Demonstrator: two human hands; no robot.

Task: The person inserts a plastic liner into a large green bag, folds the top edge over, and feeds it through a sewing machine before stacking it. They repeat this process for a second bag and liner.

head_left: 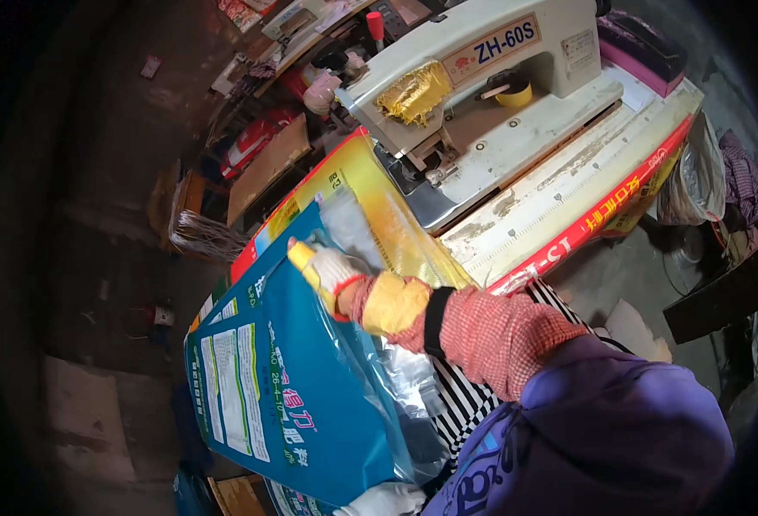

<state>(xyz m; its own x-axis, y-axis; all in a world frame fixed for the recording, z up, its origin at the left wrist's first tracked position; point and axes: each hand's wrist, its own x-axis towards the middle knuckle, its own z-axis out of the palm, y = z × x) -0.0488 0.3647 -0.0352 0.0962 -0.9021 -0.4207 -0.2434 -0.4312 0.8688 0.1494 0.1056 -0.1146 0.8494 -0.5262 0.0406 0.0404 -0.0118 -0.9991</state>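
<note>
A blue printed sack point(327, 404) slants across the middle, with a clear plastic liner point(417, 387) showing along its right side. My right hand point(327, 271), in a white glove with yellow-wrapped fingers, grips the sack's upper edge; its fingertips are partly hidden. At the bottom edge, my left hand point(383, 499) in a white glove closes on the sack's lower corner, its fingers partly cut off. Beyond the blue sack lies a yellow and red sack point(387, 206), reaching up to the white sewing machine point(473, 95).
The machine stands on a worn, light table point(559, 202) with a red printed strip along its edge. A pink and black box point(645, 52) sits behind it. Bundled pale strands point(207, 236) lie at left. A dark bench point(714, 297) stands at right.
</note>
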